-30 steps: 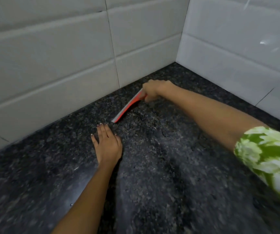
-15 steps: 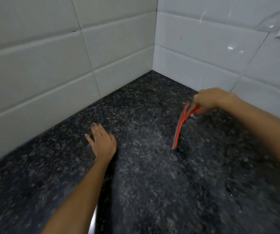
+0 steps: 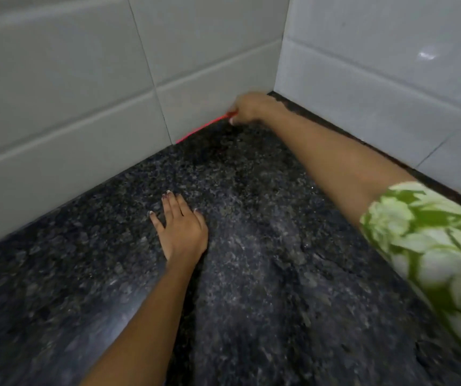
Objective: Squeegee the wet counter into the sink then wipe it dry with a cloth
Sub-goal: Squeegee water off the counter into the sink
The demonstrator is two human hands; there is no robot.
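A red squeegee [image 3: 201, 128] lies with its blade along the foot of the left wall, deep in the corner of the black speckled granite counter [image 3: 251, 274]. My right hand [image 3: 248, 108] is shut on its handle at the far corner, arm stretched across the counter. Flat on the granite, fingers spread, rests my left hand [image 3: 182, 229], well short of the squeegee and holding nothing. No sink or cloth is in view.
White tiled walls [image 3: 70, 93] meet in a corner at the back and close off the counter on the left and right. A green and white patterned sleeve [image 3: 432, 246] covers my right upper arm at the right edge.
My right hand swung the squeegee from the right side of the counter back into the far corner, against the left wall. My left hand stayed flat on the granite.
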